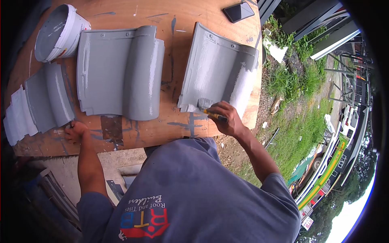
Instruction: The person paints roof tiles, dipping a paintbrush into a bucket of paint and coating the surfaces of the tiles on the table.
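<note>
My right hand point(227, 118) grips a paintbrush point(208, 109) with a yellow and dark handle. Its grey-coated bristles touch the lower left part of a roof tile point(210, 69). That tile has wet grey paint over most of its face, while a whitish patch shows along its right curve. My left hand point(76, 131) rests on the table by the bottom corner of a smaller grey tile piece point(50, 95), fingers bent and seemingly apart. Between the hands lies another roof tile point(109, 73), coated grey all over.
A white paint bucket point(75, 30), grey inside, stands tilted in view at the table's far left. A phone point(239, 12) lies at the far right. Paint marks streak the wooden table point(172, 133). An unpainted whitish piece point(19, 115) sits at the left edge. Grass and gravel border the right side.
</note>
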Motion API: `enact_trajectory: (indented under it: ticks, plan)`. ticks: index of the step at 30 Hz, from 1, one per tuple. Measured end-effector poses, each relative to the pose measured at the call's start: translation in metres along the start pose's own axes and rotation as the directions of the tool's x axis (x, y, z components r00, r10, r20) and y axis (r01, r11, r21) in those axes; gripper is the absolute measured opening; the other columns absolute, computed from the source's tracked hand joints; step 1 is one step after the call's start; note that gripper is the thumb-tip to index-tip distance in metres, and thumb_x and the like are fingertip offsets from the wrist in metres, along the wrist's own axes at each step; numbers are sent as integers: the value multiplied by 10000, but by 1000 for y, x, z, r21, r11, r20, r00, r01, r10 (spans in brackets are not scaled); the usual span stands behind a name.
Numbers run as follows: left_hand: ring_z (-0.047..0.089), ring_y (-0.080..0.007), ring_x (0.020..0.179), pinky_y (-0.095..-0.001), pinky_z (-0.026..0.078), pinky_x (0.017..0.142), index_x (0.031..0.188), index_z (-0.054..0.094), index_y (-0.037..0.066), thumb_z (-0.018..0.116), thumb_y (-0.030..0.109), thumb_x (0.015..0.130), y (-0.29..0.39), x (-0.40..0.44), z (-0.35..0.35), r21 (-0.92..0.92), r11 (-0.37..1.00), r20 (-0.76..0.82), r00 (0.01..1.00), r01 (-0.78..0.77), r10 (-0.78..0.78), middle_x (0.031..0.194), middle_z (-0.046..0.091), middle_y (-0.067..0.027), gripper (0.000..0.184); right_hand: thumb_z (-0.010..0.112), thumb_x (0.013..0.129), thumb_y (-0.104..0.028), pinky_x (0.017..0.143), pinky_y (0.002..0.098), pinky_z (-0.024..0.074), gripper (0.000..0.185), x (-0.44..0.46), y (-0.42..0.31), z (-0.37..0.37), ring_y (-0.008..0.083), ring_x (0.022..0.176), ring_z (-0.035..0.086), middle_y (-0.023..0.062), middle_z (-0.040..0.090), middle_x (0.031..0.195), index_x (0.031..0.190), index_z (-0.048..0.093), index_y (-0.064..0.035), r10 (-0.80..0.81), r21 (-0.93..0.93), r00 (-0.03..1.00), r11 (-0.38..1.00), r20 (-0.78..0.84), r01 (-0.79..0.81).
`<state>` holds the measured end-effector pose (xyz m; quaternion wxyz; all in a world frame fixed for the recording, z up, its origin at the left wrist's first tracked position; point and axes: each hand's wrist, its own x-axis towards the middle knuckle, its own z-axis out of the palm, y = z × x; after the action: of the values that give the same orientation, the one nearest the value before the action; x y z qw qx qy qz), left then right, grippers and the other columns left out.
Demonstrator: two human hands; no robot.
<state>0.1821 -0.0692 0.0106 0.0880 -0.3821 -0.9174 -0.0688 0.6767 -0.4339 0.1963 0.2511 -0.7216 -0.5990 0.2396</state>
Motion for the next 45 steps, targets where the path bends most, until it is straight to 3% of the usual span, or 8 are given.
enact_trajectory:
  ticks: [6, 14, 25, 27, 34, 38, 43, 45]
  plan:
    - [484, -386, 1302, -577, 417, 1056, 1294, 608, 151, 511, 435, 880, 1, 1, -1, -13, 1000, -27, 1000, -1, 1, 1411, 519, -152, 512, 813, 801, -26, 798, 404, 590, 197, 4, -7, -26, 327, 907, 709, 139, 741, 980, 990, 758, -15, 219, 104, 976, 970, 14, -219]
    - [487, -382, 1295, -575, 427, 1046, 1316, 591, 149, 502, 448, 881, -1, 3, 9, 2, 1000, -44, 999, 0, 0, 1398, 530, -148, 535, 771, 830, -4, 801, 413, 563, 222, 69, 59, -59, 355, 903, 692, 152, 732, 1000, 1047, 737, -35, -100, -185, 845, 983, -525, 1]
    - [488, -383, 1289, -577, 422, 1047, 1286, 632, 176, 526, 429, 876, -1, 3, 10, -19, 1000, -60, 998, -8, 7, 1386, 532, -159, 493, 828, 774, -15, 760, 409, 592, 226, -22, -8, -26, 332, 880, 698, 145, 735, 981, 988, 756, -23, 69, 7, 997, 998, 47, -69]
    - [490, -382, 1286, -574, 423, 1040, 1283, 632, 176, 528, 430, 875, 0, 1, 9, -12, 1000, -58, 998, -14, 13, 1383, 535, -156, 492, 815, 792, -16, 761, 418, 593, 201, -15, -11, -37, 347, 873, 696, 149, 734, 985, 985, 758, -12, 218, 49, 973, 974, 72, -222]
    - [497, -379, 1270, -568, 431, 1013, 1274, 627, 168, 526, 428, 866, 0, 2, 8, -23, 1000, -89, 996, -8, 5, 1365, 551, -148, 494, 767, 865, -32, 812, 398, 579, 195, 68, 58, -81, 336, 932, 705, 147, 729, 1040, 1059, 744, -35, -92, -348, 916, 936, -391, -55]
    - [494, -385, 1275, -576, 427, 1020, 1269, 624, 156, 522, 421, 865, 0, -3, 1, -43, 999, -75, 997, -14, 11, 1369, 550, -150, 494, 721, 808, 16, 824, 420, 557, 261, 76, 58, -77, 345, 942, 667, 120, 719, 1007, 1054, 737, -71, -166, -402, 878, 915, -449, -32]
    - [483, -400, 1293, -594, 414, 1039, 1310, 603, 141, 506, 406, 878, 4, -8, -9, -40, 999, -39, 999, -8, 6, 1399, 532, -155, 515, 775, 813, 1, 838, 414, 577, 221, 27, 25, -55, 342, 944, 701, 135, 735, 1006, 1028, 754, -47, 67, -93, 965, 991, -254, -93]
    - [479, -402, 1298, -594, 411, 1045, 1322, 596, 142, 502, 404, 882, 6, -6, -9, -48, 999, -41, 999, -5, 3, 1409, 525, -157, 520, 804, 813, -13, 858, 382, 595, 233, 20, 10, -70, 302, 954, 735, 131, 756, 1020, 1042, 766, -35, 273, 146, 947, 944, 167, -297]
